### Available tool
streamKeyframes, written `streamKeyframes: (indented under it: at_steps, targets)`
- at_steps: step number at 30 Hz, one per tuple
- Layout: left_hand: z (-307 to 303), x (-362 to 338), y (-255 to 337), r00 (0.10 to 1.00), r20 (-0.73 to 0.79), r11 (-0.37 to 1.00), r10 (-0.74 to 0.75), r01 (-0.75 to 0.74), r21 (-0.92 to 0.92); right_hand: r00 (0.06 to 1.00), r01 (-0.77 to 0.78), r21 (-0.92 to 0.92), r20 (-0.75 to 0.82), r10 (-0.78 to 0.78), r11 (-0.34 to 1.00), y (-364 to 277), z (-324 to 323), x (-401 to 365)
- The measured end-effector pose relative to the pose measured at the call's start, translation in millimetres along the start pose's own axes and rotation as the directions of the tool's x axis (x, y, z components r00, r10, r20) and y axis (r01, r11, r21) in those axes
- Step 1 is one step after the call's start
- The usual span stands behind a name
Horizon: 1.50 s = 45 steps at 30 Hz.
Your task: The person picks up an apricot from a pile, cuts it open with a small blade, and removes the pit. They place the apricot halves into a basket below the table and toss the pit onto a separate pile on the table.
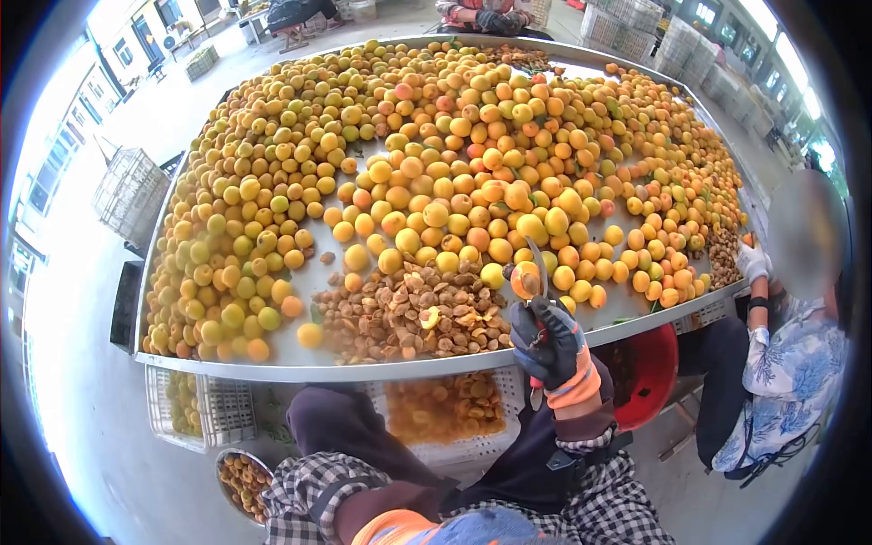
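My right hand (549, 345), in a dark glove with an orange cuff, is closed around red-handled pruning shears (544, 272) at the table's near edge. Their curved metal jaws point up, and an apricot (525, 281) with a brown patch sits against them. My left hand (495, 527), in a blue and orange glove, shows only in part at the bottom edge of the view; its fingers are hidden. Beyond the shears, a big heap of apricots (436, 215) covers the metal-rimmed table (272, 366). A pile of brown apricot pits (427, 313) lies left of my right hand.
Below the table are a white crate (440, 454) of apricot halves, another white crate (227, 413), a metal bowl (243, 486) and a red basin (654, 377). One person (781, 363) sits at the right; another person (486, 18) is across the table.
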<state>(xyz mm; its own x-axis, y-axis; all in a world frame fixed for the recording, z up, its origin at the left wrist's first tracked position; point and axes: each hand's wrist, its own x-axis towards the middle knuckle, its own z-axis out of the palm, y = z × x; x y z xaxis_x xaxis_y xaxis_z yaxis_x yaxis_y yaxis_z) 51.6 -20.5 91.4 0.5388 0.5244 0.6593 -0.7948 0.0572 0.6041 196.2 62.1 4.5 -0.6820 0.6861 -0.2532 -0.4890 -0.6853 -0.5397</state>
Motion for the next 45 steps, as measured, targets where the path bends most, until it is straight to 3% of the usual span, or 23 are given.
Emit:
streamKeyframes:
  at_steps: [2, 8, 10, 14, 16, 17, 19, 22, 23, 24, 26, 33, 39, 41, 42, 45]
  targets:
    - [-3, -4, 2, 0.999, -0.049, 1.000, -0.010, 0.011, 0.017, 0.999, -0.023, -0.002, -0.045, 0.023, 1.000, 1, 0, 1]
    - [-8, -13, 3, 0.978, -0.208, 0.998, -0.020, 0.033, 0.056, 0.999, -0.022, 0.006, 0.025, 0.022, 1.000, 8, -7, 4]
    - [-7, -16, -1, 0.964, -0.265, 0.998, -0.033, 0.049, 0.051, 0.999, -0.024, -0.021, -0.030, 0.023, 1.000, 4, 3, 3]
    - [2, -23, -1, 0.922, -0.384, 0.994, -0.055, 0.086, 0.063, 0.999, -0.026, 0.001, 0.035, 0.026, 1.000, 7, -4, 1]
    - [6, -23, 1, 0.901, -0.430, 0.992, -0.055, 0.098, 0.078, 0.977, 0.024, -0.113, -0.209, -0.047, 0.993, 9, 6, -3]
    - [6, -23, 2, 0.892, -0.449, 0.991, -0.052, 0.103, 0.089, 0.978, 0.023, -0.115, -0.205, -0.047, 0.993, 10, 0, -1]
    - [6, -21, 4, 0.875, -0.482, 0.988, -0.046, 0.112, 0.108, 0.997, -0.066, -0.001, 0.027, 0.066, 0.998, 9, -16, 5]
    - [8, -22, 4, 0.840, -0.541, 0.984, -0.049, 0.134, 0.120, 1.000, -0.022, -0.063, -0.003, 0.022, 0.998, 6, -8, 3]
    - [9, -23, 4, 0.824, -0.564, 0.982, -0.051, 0.145, 0.123, 0.984, -0.004, -0.161, -0.176, -0.025, 0.987, 8, -3, -1]
    - [9, -23, 5, 0.810, -0.585, 0.980, -0.051, 0.154, 0.127, 0.984, -0.007, -0.157, -0.176, -0.021, 0.988, 8, -6, 0]
    - [11, -24, 6, 0.782, -0.621, 0.976, -0.050, 0.170, 0.136, 0.997, -0.055, -0.014, 0.055, 0.055, 0.998, 7, -14, 3]
    - [16, -19, 12, 0.689, -0.724, 0.960, -0.028, 0.219, 0.172, 0.994, -0.080, -0.052, -0.081, 0.076, 0.995, 9, -19, 0]
    - [19, -17, 17, 0.594, -0.804, 0.943, -0.006, 0.272, 0.194, 0.987, 0.079, -0.332, -0.107, -0.120, 0.940, 10, -18, 1]
    - [20, -13, 21, 0.575, -0.818, 0.935, 0.013, 0.282, 0.214, 0.973, -0.113, 0.011, 0.202, 0.109, 0.994, 3, -26, 6]
    - [20, -10, 21, 0.568, -0.823, 0.932, 0.020, 0.288, 0.221, 0.974, -0.102, 0.006, 0.203, 0.099, 0.995, 2, -21, 6]
    - [21, 3, 20, 0.564, -0.825, 0.924, 0.034, 0.297, 0.241, 0.983, 0.059, -0.031, -0.172, -0.063, 0.998, 10, 1, 4]
